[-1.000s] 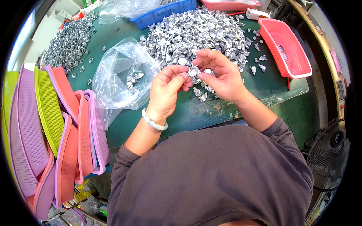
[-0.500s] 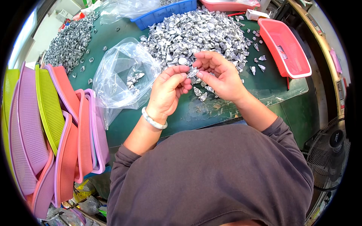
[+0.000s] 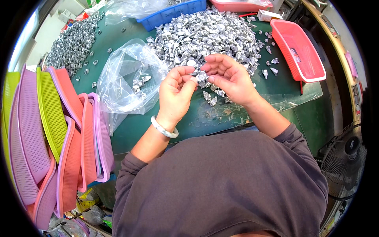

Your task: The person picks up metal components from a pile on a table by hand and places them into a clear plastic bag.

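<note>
A small silvery metal piece [image 3: 201, 76] sits between my two hands, over the near edge of a large heap of similar silvery pieces [image 3: 205, 37]. My left hand [image 3: 176, 87], with a pale bangle at the wrist, is closed, its thumb and fingers pinched at the left side of the piece. The fingers of my right hand [image 3: 231, 81] curl round, and its thumb and forefinger grip the right side. Just below the hands lie several loose pieces [image 3: 211, 98]. To the left, an open clear plastic bag [image 3: 118, 85] has a few silvery pieces in it.
A pile of small metal rings [image 3: 75, 45] lies far left on the green table [image 3: 173, 122]. Behind the heap stands a blue basket [image 3: 173, 15]; a pink basket [image 3: 276, 35] is at right. Stacked coloured baskets [image 3: 71, 170] crowd the left side. A black fan [image 3: 343, 158] stands at right.
My left hand has turned, its thumb now pointing up toward the piece and its fingers curled in. The piece shows a rounder face. My right hand has barely moved.
</note>
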Demonstrator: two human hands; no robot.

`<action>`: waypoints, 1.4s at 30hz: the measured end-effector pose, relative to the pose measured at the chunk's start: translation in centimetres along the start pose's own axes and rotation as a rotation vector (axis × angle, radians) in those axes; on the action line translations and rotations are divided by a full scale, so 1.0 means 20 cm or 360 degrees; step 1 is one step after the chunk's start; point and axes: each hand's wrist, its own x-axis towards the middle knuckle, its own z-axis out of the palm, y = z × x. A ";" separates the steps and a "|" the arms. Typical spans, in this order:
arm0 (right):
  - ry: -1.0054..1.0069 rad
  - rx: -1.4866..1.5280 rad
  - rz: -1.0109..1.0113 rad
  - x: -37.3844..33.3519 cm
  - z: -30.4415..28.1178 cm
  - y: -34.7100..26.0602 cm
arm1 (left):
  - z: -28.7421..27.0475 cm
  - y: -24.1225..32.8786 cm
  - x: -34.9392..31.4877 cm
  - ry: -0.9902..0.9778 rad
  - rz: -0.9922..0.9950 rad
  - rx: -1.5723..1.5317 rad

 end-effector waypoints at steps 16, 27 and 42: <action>-0.0035 -0.0266 -0.0225 -0.02 0.00 -0.01 | -0.03 -0.02 0.01 -0.0176 -0.0459 -0.0292; 0.0103 -0.0382 -0.0344 -0.03 0.02 -0.02 | -0.05 -0.08 0.01 -0.0275 -0.0431 -0.0704; 0.0066 -0.0368 -0.0239 -0.05 0.01 -0.01 | -0.02 -0.06 -0.01 -0.0103 0.0053 -0.0337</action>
